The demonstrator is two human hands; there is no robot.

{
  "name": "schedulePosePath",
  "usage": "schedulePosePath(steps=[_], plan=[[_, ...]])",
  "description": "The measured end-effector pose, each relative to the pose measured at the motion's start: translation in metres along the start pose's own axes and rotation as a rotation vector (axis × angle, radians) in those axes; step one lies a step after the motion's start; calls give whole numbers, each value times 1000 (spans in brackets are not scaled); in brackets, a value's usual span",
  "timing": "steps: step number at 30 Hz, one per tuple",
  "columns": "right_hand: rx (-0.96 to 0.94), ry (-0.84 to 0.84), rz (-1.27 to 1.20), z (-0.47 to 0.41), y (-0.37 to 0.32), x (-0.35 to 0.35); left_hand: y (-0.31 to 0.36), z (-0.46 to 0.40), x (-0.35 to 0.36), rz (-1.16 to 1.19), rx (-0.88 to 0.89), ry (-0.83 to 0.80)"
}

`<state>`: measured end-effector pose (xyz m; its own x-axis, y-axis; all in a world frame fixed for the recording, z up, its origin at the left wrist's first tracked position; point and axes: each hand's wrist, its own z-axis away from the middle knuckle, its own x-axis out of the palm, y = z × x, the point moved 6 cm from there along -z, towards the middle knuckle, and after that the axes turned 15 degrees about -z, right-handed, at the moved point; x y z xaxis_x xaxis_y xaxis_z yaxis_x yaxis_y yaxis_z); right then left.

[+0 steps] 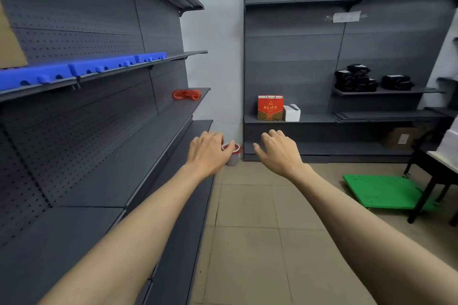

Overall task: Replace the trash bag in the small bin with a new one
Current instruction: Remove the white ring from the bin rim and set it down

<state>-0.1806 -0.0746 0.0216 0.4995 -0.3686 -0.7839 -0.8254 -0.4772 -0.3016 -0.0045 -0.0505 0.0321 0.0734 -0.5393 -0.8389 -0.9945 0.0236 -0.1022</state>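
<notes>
Tan tiled floor (247, 205) runs between grey shelving (99, 143) on my left and more against the far wall. The small bin (232, 156) stands in the far corner, red-lined, half hidden behind my left hand (208, 150). My right hand (277, 150) reaches beside it; both are loose-fingered, holding nothing.

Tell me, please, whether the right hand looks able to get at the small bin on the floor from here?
Probably yes. The right hand is open and holds nothing, and bare floor tiles lie between it and the small bin in the corner. The left hand overlaps the bin's rim in view and may crowd that side.
</notes>
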Motion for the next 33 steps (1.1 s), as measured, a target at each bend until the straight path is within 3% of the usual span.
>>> schedulePosePath(steps=[13, 24, 33], plan=[[0, 1, 25, -129, 119, 58, 8, -147, 102, -127, -30, -53], [-20, -55, 50, -243, 174, 135, -11, -256, 198, -172, -37, -119], [-6, -66, 65, -390, 211, 199, -50, -394, 272, -143, -38, -117]])
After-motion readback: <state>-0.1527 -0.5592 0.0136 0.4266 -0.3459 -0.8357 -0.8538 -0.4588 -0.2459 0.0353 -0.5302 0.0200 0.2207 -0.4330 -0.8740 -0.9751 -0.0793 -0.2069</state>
